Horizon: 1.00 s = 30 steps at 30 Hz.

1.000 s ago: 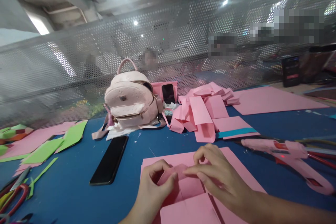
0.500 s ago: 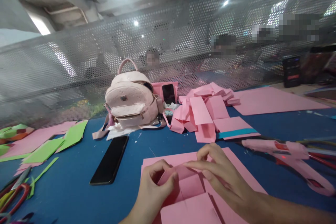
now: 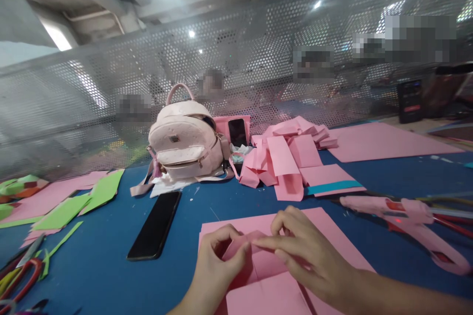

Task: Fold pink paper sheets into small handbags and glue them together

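My left hand [image 3: 218,263] pinches the upper left edge of a folded piece of pink paper [image 3: 269,293] between thumb and fingers. From the right, my right hand [image 3: 314,251] rests its stretched index fingertip on a raised flap of that paper. Its thumb lies a little apart, over the creased middle; the other fingers are partly bent. Folds cross the piece, and its lower panel lies toward me. Beneath it is a larger flat sheet of pink paper [image 3: 321,221] on the blue table [image 3: 99,241].
A black phone [image 3: 155,226] lies left of my hands, with scissors [image 3: 27,275] and green paper [image 3: 66,211] farther left. A pink glue gun [image 3: 388,206] lies right. Behind stand a pale backpack [image 3: 185,138], folded pink strips [image 3: 284,152] and a perforated metal screen [image 3: 251,44].
My right hand has shifted slightly left along the flap, its index fingertip now closer to my left thumb. My left hand keeps its pinch in the same place.
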Motion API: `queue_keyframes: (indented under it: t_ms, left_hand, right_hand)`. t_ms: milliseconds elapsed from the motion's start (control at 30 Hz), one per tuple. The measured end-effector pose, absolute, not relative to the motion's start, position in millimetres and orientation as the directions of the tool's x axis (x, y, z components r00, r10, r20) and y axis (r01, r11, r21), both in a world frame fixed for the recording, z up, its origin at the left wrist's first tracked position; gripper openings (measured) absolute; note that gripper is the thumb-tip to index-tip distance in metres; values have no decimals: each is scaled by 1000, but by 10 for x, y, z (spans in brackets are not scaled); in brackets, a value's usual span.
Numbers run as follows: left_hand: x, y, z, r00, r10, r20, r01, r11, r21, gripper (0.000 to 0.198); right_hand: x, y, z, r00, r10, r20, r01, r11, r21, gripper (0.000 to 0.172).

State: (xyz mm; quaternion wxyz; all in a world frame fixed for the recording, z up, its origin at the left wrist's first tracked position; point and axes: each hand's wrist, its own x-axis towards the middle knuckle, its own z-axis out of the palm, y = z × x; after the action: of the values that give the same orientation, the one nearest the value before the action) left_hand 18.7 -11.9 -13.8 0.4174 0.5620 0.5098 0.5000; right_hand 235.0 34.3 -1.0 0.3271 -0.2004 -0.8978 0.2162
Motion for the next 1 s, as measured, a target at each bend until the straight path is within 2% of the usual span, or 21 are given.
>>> queue_keyframes:
  t_ms: [333,567,733,867,1000]
  left_hand:
    - [184,-121,-135,-29,991,132,152,-126,980,29]
    - [184,-112,-157,-13,990,137,139,-134,981,27]
    - [218,-134,-158,72,991,112,96,-118,988,23]
    - [238,-145,-158,75,993,95,103,-102,989,20]
    - [244,-147,-151,64,993,101,129,-109,986,19]
  right_hand:
    - [2372,342,-30,-619,587,522,214,766,-606,36]
    - [2304,373,-91,-533,718,448,188,617,-764,7]
    - [2282,380,-69,-591,754,287,253,510,-822,19]
    - [2281,369,-26,-615,743,265,279,519,-808,23]
    - [2276,373,-19,-601,762,243,260,473,-842,19]
